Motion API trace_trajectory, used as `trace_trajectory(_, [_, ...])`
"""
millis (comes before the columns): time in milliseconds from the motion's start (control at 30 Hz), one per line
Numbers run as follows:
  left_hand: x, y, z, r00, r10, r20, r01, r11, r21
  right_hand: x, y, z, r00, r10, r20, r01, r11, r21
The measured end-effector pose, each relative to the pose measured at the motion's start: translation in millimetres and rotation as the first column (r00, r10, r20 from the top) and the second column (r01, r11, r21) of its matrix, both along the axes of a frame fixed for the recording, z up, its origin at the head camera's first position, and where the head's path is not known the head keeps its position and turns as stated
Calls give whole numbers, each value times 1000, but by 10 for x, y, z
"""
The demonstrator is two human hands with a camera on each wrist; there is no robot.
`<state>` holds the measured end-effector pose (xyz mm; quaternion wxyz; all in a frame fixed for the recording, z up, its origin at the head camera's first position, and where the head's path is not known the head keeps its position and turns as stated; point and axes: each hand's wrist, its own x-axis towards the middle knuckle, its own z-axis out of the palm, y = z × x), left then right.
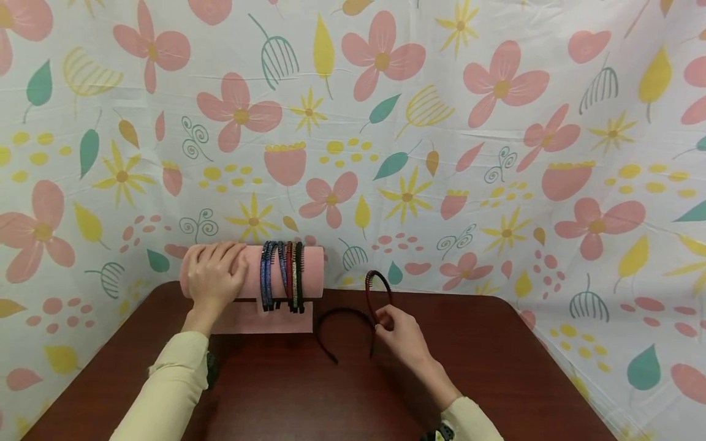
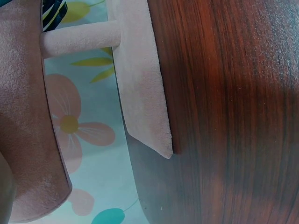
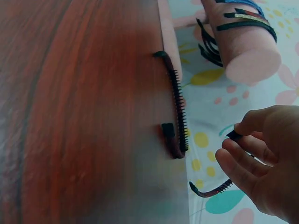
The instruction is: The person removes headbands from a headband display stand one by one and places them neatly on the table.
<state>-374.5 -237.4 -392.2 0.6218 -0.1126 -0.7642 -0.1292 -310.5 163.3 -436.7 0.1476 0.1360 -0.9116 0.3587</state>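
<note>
In the head view, the left hand [image 1: 217, 272] is bending its fingers over the left end of a pink roll [image 1: 252, 272], which is standing on its base [image 1: 248, 325] near the back-left corner of the table [image 1: 287, 392]. A row of headbands [image 1: 289, 269] is circling the roll's right half. The right hand [image 1: 405, 337] is pinching a held headband [image 1: 368, 294] near the table's back edge, right of the base. Just beside it a loose headband [image 1: 345, 310] is lying on the table; the two are overlapping from here, so their teeth could snag if the held one were pulled sideways. Where the lower limb by the fingers belongs is hard to tell.

In the left wrist view, the roll is hanging out from a single post [image 2: 81, 39], so a hard push at one end could tip or twist it, especially if the left hand's hold slackened. The fingers are out of sight here; the headbands are mostly cut off at the top.

In the right wrist view, thumb and fingertips are nearly closing on one dark tip only; such a small hold could let the headband swivel or slip. The palm is hiding its middle.
</note>
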Motion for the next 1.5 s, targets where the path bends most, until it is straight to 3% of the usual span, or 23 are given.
trace_trajectory(533, [20,25,-8,1000,1,-11,-1,1000,-9,86,290,-219,998,-24,55,21,998,58])
trace_trajectory(900, [27,-2,16,1000,10,-21,-10,1000,-11,127,330,-227,976,61,208,-64,998,10])
trace_trajectory(1500, [23,7,12,1000,12,8,-11,1000,-8,83,338,-304,970,90,228,-104,993,49])
